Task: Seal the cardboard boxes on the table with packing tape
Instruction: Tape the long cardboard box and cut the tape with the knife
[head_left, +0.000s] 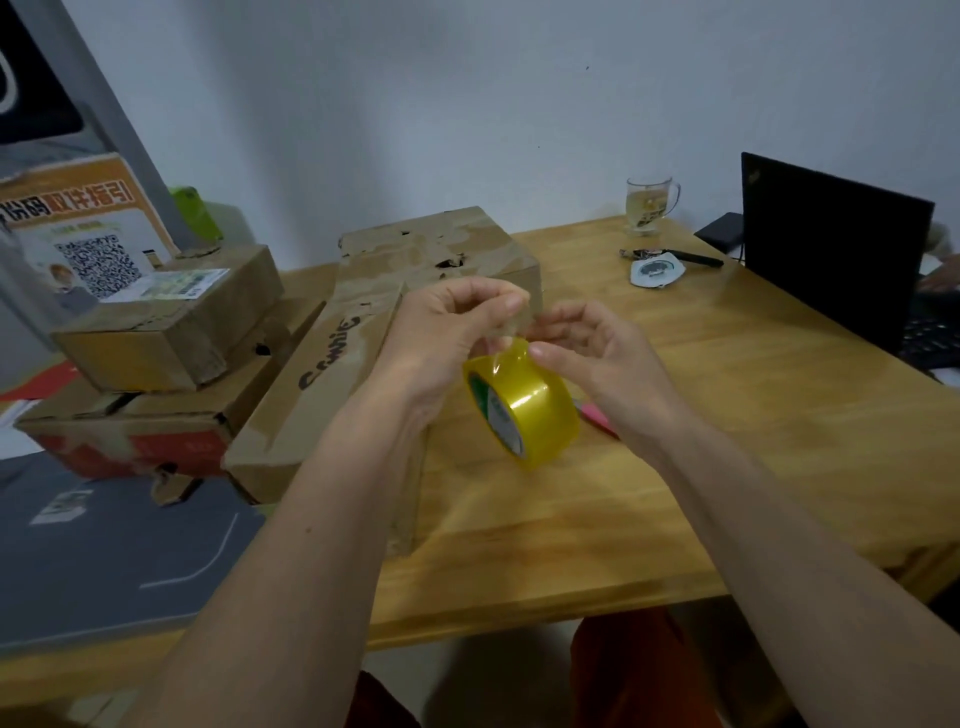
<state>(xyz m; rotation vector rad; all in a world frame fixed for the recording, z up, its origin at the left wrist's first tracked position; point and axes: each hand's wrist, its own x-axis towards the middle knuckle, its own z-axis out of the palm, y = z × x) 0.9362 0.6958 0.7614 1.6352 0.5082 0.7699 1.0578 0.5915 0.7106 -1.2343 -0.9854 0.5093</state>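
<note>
A yellow roll of packing tape (524, 405) hangs in the air above the wooden table (727, 415). My left hand (447, 327) pinches the clear loose end of the tape above the roll. My right hand (587, 348) pinches the tape next to it, thumb at the roll's top. Behind the hands lies a long worn cardboard box (358, 358) with black lettering. To its left a small box (166, 322) with a label sits on a flat box with a red side (135, 426).
A glass mug (649, 202), a white mask (655, 271) and a black pen (696, 258) lie at the table's back right. A black laptop (831, 249) stands at the right edge. A pink object (597, 418) lies under my right wrist. A grey mat (104, 551) covers the left.
</note>
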